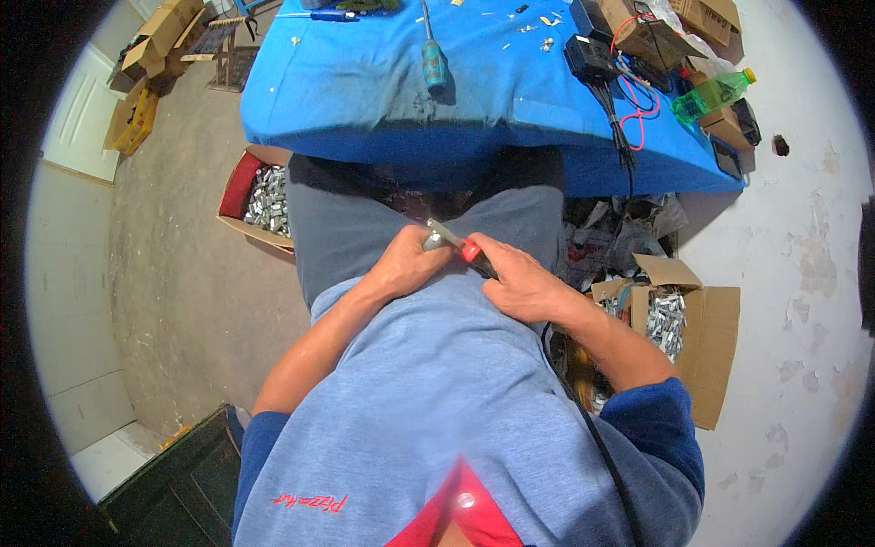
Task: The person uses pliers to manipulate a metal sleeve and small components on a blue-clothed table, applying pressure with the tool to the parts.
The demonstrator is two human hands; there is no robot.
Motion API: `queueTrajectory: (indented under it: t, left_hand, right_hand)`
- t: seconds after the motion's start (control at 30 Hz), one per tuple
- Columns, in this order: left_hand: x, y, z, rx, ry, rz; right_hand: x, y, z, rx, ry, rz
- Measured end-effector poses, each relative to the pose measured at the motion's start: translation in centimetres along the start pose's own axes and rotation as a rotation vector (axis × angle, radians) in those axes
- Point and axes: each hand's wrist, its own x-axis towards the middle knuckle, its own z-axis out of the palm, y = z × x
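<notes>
I see the fingers of my left hand (407, 264) curled shut around a small metal part (434, 241), of which only a grey end shows above the knuckles. The fingers of my right hand (518, 284) are pinched closed on a slim tool with a red collar (470, 251); its dark end runs down under the thumb. The two items meet between the hands, the red collar just beside the metal part, all of it held over my lap against the grey trousers, close below the edge of the blue surface (365, 91).

Both forearms come up from the lower edge across a blue-grey shirt. A thin black cable (592, 428) trails down past the right forearm.

To my left on the concrete floor sits an open cardboard box of shiny metal pieces (264, 201). To my right stands another open carton of similar metal pieces (670, 319), next to crumpled plastic wrapping.

On the surface, well apart from the hands, lie a screwdriver with a teal handle (434, 56), a black adapter with black and red wires (591, 56), and a green plastic bottle (713, 93) near the far right corner.
</notes>
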Motion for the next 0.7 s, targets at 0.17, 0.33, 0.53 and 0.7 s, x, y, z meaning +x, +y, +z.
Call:
queueTrajectory:
  t: [0.17, 0.33, 0.53, 0.7]
  left_hand:
    - [-0.2, 1.2, 0.0, -0.086, -0.012, -0.025]
    - [-0.2, 1.6, -0.4, -0.081, -0.003, -0.059]
    - [0.0, 0.2, -0.1, -0.165, 0.073, -0.078]
    - [0.4, -0.5, -0.4, -0.169, 0.070, -0.075]
  right_hand:
    - [0.8, 1.4, -1.0, 0.494, -0.234, 0.140]
    - [1.3, 1.4, -0.8, 0.227, -0.147, 0.034]
    - [1.0, -0.2, -1.4, -0.076, -0.073, 0.069]
    - [1.5, -0.2, -2.3, -0.084, -0.142, 0.046]
